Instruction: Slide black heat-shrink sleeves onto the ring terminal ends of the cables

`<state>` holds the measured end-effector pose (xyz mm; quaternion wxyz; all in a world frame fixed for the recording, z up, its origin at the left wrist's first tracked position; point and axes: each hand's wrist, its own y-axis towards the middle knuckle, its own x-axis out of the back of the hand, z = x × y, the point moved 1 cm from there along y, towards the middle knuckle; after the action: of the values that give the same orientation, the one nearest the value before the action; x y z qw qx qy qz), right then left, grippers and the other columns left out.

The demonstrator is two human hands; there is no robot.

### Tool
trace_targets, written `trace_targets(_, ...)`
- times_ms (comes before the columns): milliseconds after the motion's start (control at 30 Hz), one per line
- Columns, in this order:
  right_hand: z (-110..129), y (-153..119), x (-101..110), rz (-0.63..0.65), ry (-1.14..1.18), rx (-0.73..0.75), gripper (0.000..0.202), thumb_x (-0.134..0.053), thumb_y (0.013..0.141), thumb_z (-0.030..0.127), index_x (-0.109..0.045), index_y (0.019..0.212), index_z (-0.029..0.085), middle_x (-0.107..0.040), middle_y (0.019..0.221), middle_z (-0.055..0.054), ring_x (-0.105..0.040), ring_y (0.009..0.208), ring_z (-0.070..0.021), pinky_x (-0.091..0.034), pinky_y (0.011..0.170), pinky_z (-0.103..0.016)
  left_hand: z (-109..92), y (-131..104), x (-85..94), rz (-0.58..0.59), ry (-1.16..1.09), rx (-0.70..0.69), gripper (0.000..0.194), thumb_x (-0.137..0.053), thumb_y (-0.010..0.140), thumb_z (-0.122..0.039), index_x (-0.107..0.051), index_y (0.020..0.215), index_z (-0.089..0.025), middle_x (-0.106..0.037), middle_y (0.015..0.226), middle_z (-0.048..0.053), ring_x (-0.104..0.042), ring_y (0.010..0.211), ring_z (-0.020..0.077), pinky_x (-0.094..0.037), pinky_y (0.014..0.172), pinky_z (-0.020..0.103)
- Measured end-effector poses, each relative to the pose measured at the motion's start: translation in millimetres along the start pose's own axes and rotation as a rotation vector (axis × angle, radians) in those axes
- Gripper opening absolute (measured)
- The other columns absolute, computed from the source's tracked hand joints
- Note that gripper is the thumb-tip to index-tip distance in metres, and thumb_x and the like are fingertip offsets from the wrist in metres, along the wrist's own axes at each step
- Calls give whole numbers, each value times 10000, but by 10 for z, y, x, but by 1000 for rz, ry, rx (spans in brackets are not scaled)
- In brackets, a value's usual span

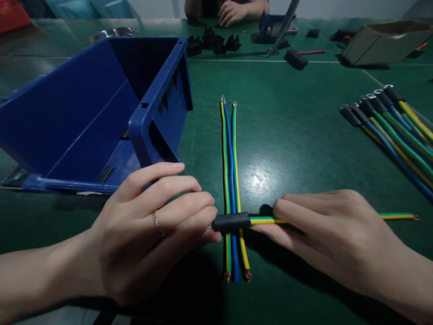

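A yellow-green wire [267, 220] runs sideways between my hands, with a black sleeve [232, 221] around its left part. My left hand [158, 225], wearing a ring, is closed in a pinch at the sleeve's left end; its fingertips hide that end. Closed around the wire to the right of the sleeve is my right hand [334, 239]. The wire's bare copper end [416, 217] sticks out past it. Beneath the sleeve, two yellow-green wires and a blue wire [231, 158] lie lengthwise on the green table [291, 149], ring terminals [234, 104] at their far ends.
A blue bin [158, 104] stands on its side at left, black sleeves inside. Several sleeved wires [399, 122] lie at right. Farther back are black parts [213, 41], a black block [296, 59], a metal post [284, 27], an open box [382, 45] and another person's hands [233, 12].
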<state>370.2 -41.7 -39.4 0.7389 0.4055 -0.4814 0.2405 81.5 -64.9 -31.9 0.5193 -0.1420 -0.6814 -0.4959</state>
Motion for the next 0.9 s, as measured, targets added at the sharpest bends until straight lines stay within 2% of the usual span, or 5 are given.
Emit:
trace_targets(200,-25,8,8,38,4,10,444,-522,1189,397,-540,776,234,-427,606,80,-374,442,-93,-258,480,-332,6,-54,25,112,-73,67,171,-599,1143,-266,-688,1284,-227,-868,1189,17,-803,1180,243,-566,1209,472)
trace_targets(300,-40,-2,10,38,17,9,450,-523,1189,395,-523,767,240,-419,603,81,-363,441,-93,-248,480,-337,26,-90,39,99,-75,-19,225,-583,1134,-218,-689,1330,-191,-863,1235,49,-804,1188,256,-595,1185,490)
trace_targets(433,-33,-11,0,58,42,35,454,-482,1205,375,-544,778,235,-439,608,73,-386,447,-95,-258,482,-338,51,-102,73,129,-87,-71,245,-593,1110,-163,-693,1332,-177,-837,1333,52,-768,1275,238,-544,1250,457)
trace_targets(667,-6,32,7,47,78,71,481,-449,1218,347,-479,750,240,-412,610,86,-343,452,-84,-252,475,-320,-55,5,97,65,-56,56,131,-550,1152,-183,-675,1191,-188,-871,1114,6,-796,1101,192,-506,1199,420)
trace_targets(900,-15,2,9,114,116,100,460,-459,1211,329,-495,760,244,-439,620,75,-368,463,-99,-266,480,-332,-63,9,17,23,-93,96,162,-516,1163,-194,-671,1138,-231,-870,1096,-40,-772,1057,172,-459,1198,384)
